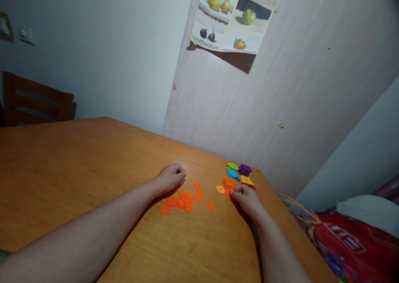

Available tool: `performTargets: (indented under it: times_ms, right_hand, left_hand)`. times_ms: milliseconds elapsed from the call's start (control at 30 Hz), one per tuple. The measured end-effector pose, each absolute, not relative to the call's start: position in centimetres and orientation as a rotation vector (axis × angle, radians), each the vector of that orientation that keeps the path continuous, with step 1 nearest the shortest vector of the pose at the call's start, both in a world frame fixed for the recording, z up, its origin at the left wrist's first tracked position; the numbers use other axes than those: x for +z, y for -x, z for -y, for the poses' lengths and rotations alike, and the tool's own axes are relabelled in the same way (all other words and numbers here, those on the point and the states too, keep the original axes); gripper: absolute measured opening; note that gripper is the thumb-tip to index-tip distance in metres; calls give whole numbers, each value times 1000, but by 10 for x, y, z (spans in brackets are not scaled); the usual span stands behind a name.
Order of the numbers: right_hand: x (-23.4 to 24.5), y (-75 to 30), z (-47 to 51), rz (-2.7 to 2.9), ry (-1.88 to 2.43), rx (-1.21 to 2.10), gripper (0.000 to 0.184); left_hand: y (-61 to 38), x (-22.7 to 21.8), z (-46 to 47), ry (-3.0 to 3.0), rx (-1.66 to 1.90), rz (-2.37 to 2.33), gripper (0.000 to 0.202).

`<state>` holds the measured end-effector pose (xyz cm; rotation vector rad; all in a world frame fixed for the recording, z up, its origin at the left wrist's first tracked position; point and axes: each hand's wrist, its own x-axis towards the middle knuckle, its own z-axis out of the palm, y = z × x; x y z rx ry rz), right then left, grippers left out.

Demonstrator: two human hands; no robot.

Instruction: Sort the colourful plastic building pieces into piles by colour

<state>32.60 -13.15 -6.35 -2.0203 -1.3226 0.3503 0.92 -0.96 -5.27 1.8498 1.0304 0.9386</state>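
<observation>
My left hand is closed in a loose fist just above the table; whatever its fingers may hold is hidden. Close to it lies a loose spread of orange flower-edged plastic discs, some overlapping. A single orange disc rests apart, between my hands. My right hand is closed in a pinch, with an orange piece at its fingertips. Right by those fingers sits a pile of orange discs, and a paler orange disc lies to its left.
Behind the right hand are piles of green discs, blue discs, purple discs and yellow discs, with red ones partly hidden. The wooden table ends at the wall. A red bag is beyond its right edge; a chair stands far left.
</observation>
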Motion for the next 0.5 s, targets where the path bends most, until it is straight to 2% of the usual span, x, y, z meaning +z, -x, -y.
performTargets:
  times_ms: [333, 500]
  right_hand:
    - [-71, -327, 125, 1381, 1983, 316, 21]
    - [-60, -312, 130, 1401, 1973, 371, 12]
  left_hand:
    - [-10, -53, 10, -1836, 947, -1020, 23]
    - [-9, -52, 12, -1846, 930, -1017, 24]
